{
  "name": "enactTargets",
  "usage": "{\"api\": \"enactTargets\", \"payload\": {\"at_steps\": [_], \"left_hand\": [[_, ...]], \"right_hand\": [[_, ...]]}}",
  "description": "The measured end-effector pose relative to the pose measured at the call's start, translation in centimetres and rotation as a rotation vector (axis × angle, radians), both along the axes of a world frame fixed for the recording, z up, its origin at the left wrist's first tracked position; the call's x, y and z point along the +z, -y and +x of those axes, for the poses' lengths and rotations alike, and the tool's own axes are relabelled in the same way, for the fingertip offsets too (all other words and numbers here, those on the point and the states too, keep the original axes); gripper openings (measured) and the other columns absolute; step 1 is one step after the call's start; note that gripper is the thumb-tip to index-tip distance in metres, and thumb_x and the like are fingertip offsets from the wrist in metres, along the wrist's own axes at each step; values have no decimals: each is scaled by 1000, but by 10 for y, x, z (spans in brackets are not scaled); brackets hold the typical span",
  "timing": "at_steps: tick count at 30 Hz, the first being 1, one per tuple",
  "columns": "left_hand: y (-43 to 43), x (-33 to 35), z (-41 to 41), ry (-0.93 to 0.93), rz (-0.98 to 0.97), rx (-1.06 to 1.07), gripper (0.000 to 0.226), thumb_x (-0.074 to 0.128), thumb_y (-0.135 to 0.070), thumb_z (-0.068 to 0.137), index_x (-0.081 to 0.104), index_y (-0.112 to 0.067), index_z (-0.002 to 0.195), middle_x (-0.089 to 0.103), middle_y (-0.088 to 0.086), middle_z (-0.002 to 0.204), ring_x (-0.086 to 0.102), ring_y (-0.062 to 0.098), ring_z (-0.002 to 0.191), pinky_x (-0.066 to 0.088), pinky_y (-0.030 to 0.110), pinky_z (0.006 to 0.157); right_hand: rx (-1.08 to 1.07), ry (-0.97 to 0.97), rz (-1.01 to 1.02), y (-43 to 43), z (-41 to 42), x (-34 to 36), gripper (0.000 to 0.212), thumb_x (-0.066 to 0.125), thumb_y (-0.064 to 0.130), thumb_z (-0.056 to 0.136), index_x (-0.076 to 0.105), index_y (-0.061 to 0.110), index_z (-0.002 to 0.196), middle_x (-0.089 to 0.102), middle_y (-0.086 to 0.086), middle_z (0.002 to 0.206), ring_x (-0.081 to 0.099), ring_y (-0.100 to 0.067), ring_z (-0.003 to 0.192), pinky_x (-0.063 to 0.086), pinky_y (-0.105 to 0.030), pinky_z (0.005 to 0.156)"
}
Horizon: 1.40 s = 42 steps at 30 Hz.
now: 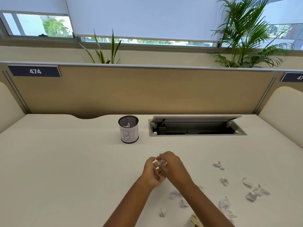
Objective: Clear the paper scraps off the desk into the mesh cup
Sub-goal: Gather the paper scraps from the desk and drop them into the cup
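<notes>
White paper scraps [223, 181], roughly nine, litter the desk [65, 161] right of both hands; left hand [153, 172] and right hand [172, 166] pinch one scrap [159, 162] together; one mesh cup [128, 129] beyond.

both hands meet above the desk [65, 161], left hand [151, 172] and right hand [173, 167] pinching a paper scrap [160, 162] together; more scraps [252, 190] lie scattered to the right, mesh cup [128, 129] stands beyond

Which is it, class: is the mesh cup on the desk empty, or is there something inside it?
Not empty. A white paper scrap shows inside the upright mesh cup, below its rim.
</notes>
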<state>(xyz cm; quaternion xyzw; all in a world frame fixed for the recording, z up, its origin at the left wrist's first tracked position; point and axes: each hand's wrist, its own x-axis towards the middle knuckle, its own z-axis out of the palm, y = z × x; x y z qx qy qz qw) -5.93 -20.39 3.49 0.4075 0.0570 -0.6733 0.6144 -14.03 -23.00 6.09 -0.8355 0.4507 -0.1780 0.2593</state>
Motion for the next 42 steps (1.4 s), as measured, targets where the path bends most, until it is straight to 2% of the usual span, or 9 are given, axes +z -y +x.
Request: {"api": "enactTargets", "payload": {"at_steps": [7, 11, 16, 22, 26, 29, 35, 38, 42], "left_hand": [[0, 9, 35, -183, -23, 229, 32, 28, -14, 98, 52, 5, 89, 50, 17, 77, 48, 23, 66, 50, 24, 32], [9, 34, 69, -107, -53, 356, 36, 27, -12, 98, 50, 5, 76, 48, 19, 81, 46, 26, 68, 52, 31, 33], [39, 76, 107, 77, -114, 422, 38, 25, -18, 101, 49, 8, 87, 45, 18, 109, 51, 27, 79, 43, 32, 101], [62, 100, 131, 184, -52, 388, 36, 27, -22, 96, 33, -11, 63, 35, 7, 70, 29, 14, 59, 35, 22, 60], [71, 100, 134, 198, -51, 372, 38, 28, -35, 97, 42, -11, 123, 37, 14, 137, 41, 32, 119, 37, 39, 101], [70, 96, 129, 263, -38, 365, 45, 30, -42, 98, 41, -10, 128, 33, 15, 139, 40, 31, 122, 35, 37, 104], [36, 64, 76, 739, -104, 97, 14, 42, -12, 97, 52, -16, 88, 53, -4, 66, 49, 7, 59, 40, 18, 56], [11, 28, 44, 1120, -26, -298, 18, 48, -10, 96, 56, -12, 112, 57, 1, 87, 52, 10, 70, 43, 21, 60], [-26, -13, 10, 1639, 110, -895, 59, 59, -36, 89, 36, -17, 140, 39, 14, 138, 43, 26, 129, 37, 28, 106]], "right_hand": [[101, 125, -48, 7, 12, -3, 29, 55, 8, 88, 57, 16, 116, 53, -4, 130, 45, -13, 124, 24, -6, 90], [60, 64, 22, 16, 5, -22, 36, 57, 15, 89, 49, 13, 124, 48, -6, 134, 44, -16, 125, 29, -14, 99], [93, -271, 115, 16, -3, -52, 50, 46, 30, 94, 28, 14, 138, 20, -13, 150, 20, -24, 139, 25, -29, 112], [73, -329, 25, 20, -3, -61, 49, 39, 36, 96, 24, 20, 140, 11, -7, 155, 16, -20, 141, 28, -30, 112], [85, -341, 30, 21, -3, -62, 51, 39, 36, 96, 23, 19, 141, 9, -6, 156, 15, -18, 141, 27, -30, 112], [98, -334, 39, 25, -6, -60, 49, 42, 33, 95, 26, 18, 140, 13, -5, 155, 19, -18, 140, 27, -30, 111], [33, -176, 93, 40, -31, -46, 33, 47, 16, 94, 50, 12, 126, 50, -6, 136, 45, -18, 127, 32, -24, 104], [-37, -145, 71, 41, -59, -42, 29, 48, 12, 93, 54, 11, 122, 54, -7, 133, 48, -18, 125, 33, -25, 104], [-55, -182, 147, 33, -97, -39, 34, 53, 21, 92, 51, 13, 125, 50, -7, 136, 45, -19, 127, 31, -23, 103]]}}
